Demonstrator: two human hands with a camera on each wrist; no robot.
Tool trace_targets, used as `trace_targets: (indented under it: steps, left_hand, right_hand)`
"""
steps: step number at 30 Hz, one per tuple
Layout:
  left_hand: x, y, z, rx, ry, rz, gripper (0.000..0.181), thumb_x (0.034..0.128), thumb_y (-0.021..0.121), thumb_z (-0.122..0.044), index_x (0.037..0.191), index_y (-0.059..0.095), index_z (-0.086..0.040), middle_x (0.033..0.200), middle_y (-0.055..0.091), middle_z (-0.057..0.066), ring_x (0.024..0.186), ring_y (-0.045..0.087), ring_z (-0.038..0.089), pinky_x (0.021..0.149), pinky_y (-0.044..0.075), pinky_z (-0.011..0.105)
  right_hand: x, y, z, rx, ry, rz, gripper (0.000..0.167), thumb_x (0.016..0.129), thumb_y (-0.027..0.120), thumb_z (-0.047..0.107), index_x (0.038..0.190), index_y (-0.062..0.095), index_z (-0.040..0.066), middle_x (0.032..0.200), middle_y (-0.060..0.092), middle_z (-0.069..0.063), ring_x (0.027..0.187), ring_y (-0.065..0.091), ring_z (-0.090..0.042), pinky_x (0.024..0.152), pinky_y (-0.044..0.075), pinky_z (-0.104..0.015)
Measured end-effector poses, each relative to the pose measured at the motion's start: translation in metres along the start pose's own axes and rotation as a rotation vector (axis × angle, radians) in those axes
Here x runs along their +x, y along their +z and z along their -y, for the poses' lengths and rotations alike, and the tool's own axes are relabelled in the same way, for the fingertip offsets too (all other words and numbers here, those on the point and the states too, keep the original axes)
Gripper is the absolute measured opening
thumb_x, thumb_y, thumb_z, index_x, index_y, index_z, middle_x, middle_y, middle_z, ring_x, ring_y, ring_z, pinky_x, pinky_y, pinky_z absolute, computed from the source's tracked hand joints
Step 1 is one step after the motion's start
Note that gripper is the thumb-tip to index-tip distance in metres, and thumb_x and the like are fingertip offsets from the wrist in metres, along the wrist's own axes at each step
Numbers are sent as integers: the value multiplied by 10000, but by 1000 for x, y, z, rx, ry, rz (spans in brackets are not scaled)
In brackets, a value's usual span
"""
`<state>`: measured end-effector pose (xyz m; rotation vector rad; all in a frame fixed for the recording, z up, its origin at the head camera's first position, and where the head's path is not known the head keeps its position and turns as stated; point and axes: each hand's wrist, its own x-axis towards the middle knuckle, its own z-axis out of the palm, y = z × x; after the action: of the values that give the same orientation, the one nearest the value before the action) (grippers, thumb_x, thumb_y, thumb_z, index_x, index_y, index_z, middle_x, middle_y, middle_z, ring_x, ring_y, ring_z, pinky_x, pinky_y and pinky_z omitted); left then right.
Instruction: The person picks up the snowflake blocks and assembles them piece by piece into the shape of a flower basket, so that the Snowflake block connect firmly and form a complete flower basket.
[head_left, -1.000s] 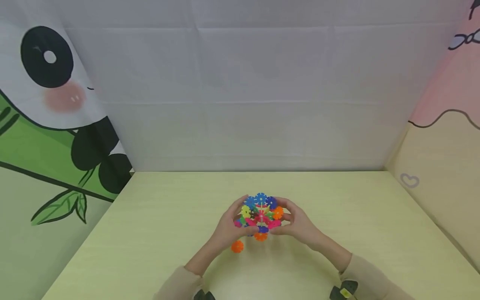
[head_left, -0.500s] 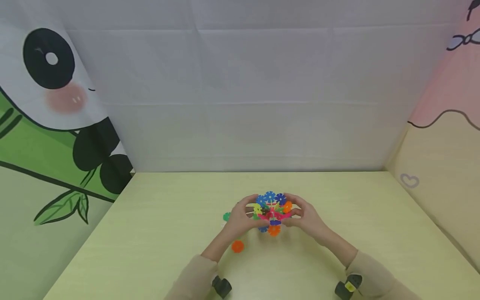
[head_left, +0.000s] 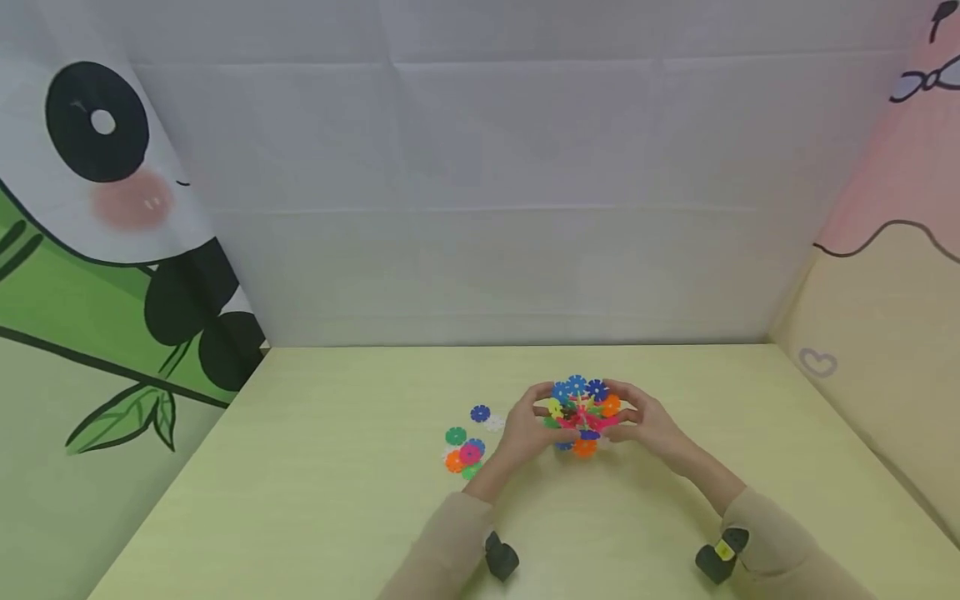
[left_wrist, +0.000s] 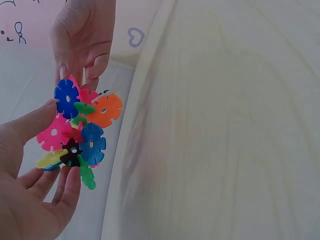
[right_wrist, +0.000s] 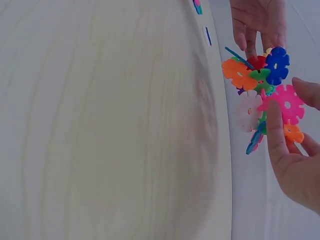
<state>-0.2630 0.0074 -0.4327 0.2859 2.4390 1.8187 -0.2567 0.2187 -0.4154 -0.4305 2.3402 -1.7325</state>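
A ball-like cluster of interlocking plastic snowflake discs, in blue, orange, pink, yellow and green, is held up above the table between both hands. My left hand grips its left side, thumb toward me and fingers behind. On the other side my right hand holds it with thumb and fingers. In the left wrist view a blue disc and a black one show beside the left fingertips. A pink disc sits between thumb and finger in the right wrist view. The cluster's inner joints are partly hidden.
Loose snowflake discs lie left of the hands: a green one, a pink one overlapping an orange one, a dark blue one and a white one. Behind the pale table stands a white cloth wall, with printed side panels.
Both hands have moved right and slightly away with the cluster between them. Loose discs formerly behind the left hand now show, while the nearer orange disc is covered by the left arm.
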Motion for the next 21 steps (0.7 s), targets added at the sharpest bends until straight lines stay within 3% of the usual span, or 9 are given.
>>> trace_targets:
  steps: [12, 21]
  left_hand:
    - [14, 34, 4, -50, -40, -2, 709, 675, 803, -184, 1295, 470, -103, 1268, 519, 77, 964, 545, 167, 714, 508, 254]
    - [16, 49, 4, -50, -72, -3, 686, 686, 793, -148, 1290, 475, -77, 1260, 522, 96, 947, 570, 170, 712, 517, 256]
  right_hand:
    - [-10, -27, -17, -15, 23, 15, 696, 812, 610, 46, 1403, 244, 11, 1424, 206, -264, 830, 579, -178, 741, 516, -266]
    - [-13, -36, -29, 32, 59, 32, 719, 802, 612, 4, 1406, 223, -6, 1422, 182, -286, 800, 589, -171, 726, 532, -293]
